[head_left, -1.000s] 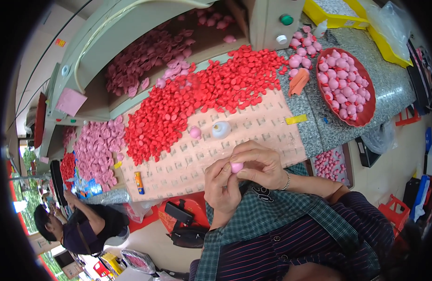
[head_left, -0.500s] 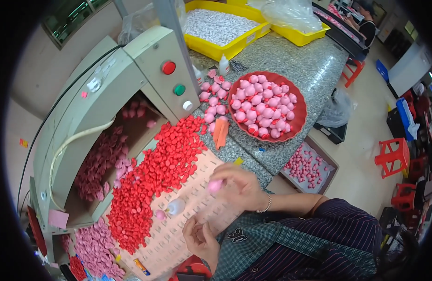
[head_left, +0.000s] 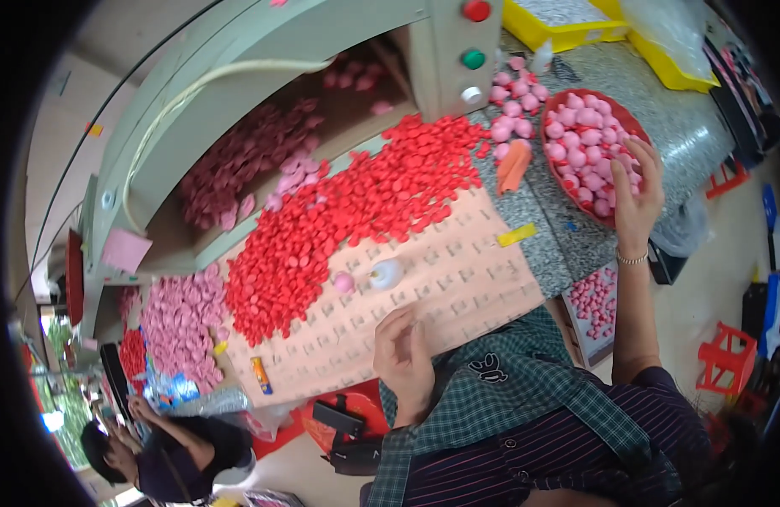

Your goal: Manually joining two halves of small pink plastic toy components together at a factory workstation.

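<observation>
My right hand (head_left: 640,198) reaches over the red scalloped bowl (head_left: 549,158) at the right, its thumb and fingers spread above the pile of pink balls (head_left: 589,139) with red parts. I see nothing gripped in it. My left hand (head_left: 403,359) hovers at the near edge of the pale printed sheet (head_left: 458,279). Its fingers are loosely bent, the thumb stands apart, and nothing shows between them. In front of it a small white squeeze bottle (head_left: 387,273) lies on the sheet, beside a single pink ball (head_left: 344,281).
Loose red pieces (head_left: 348,211) heap along the sheet's far side, below a grey-green machine (head_left: 445,59) with buttons. Pink pieces (head_left: 183,317) pile at the left. An orange cloth (head_left: 513,166) lies near the bowl. Another person (head_left: 183,448) is at the lower left.
My right hand has gone from above the sheet, where it held a pink ball, rightward to the bowl. That ball no longer shows in its fingers. The view has turned left.
</observation>
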